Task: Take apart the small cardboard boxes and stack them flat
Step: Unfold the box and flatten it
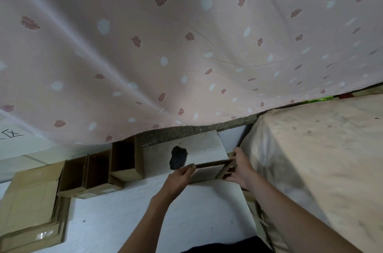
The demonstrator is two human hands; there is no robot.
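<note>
1. The left hand point(181, 174) grips the left end of a small cardboard box point(209, 173), its fingers point(189, 167) curled over the top edge.
2. The right hand point(241, 167) holds the right end of the same box, fingers wrapped round the opened end flaps point(227, 171).
3. The box is held between the two hands just above the white floor point(128, 217), partly collapsed, with its long side facing the camera.
4. Behind the box a pale flat board point(199, 147) lies on the floor, and a dark fuzzy lump point(178, 157) rests on it, just beyond the left hand.
5. To the left of the board three open boxes point(99, 167) stand side by side, touching one another, their dark insides facing the camera.
6. Further left, at the bottom corner, a stack of flattened cardboard point(31, 205) lies on the floor, with a strip of clear tape showing on its lowest sheet.
7. A pink curtain point(165, 45) printed with red and white leaves hangs over the far side and fills most of the view.
8. Below the curtain's hem runs a band of dark speckled stone point(186, 131).
9. On the right a large bulk draped in a stained beige cloth point(321, 159) stands close beside the right forearm.
10. More cardboard pieces point(256, 211) lean between that cloth and the floor, beneath the right forearm.
</note>
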